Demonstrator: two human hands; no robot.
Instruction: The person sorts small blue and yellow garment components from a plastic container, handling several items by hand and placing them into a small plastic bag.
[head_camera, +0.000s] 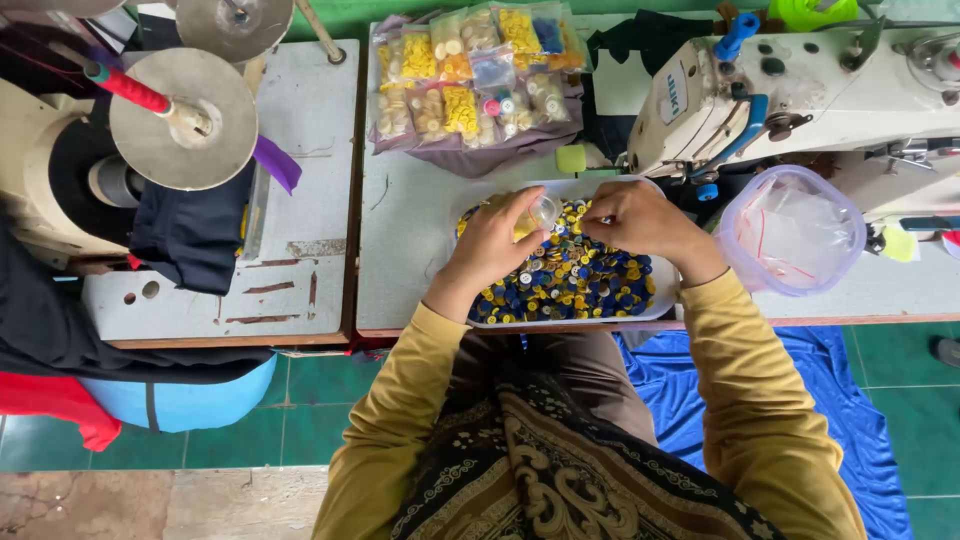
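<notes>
A white tray (570, 321) heaped with blue and yellow buttons (575, 275) sits on the table in front of me. My left hand (492, 245) holds a small clear plastic bag (538, 214) with yellow buttons in it, just above the tray's far left part. My right hand (640, 220) hovers over the far middle of the pile, fingertips pinched together close to the bag's mouth. Whether a button is between those fingers is too small to tell.
Several small bags of sorted buttons (470, 75) lie on a grey cloth at the back. A clear plastic tub (792, 230) stands right of the tray, below a white sewing machine (800, 90). Thread-cone stands (180, 120) and dark fabric occupy the left table. Blue cloth (790, 390) lies on the floor.
</notes>
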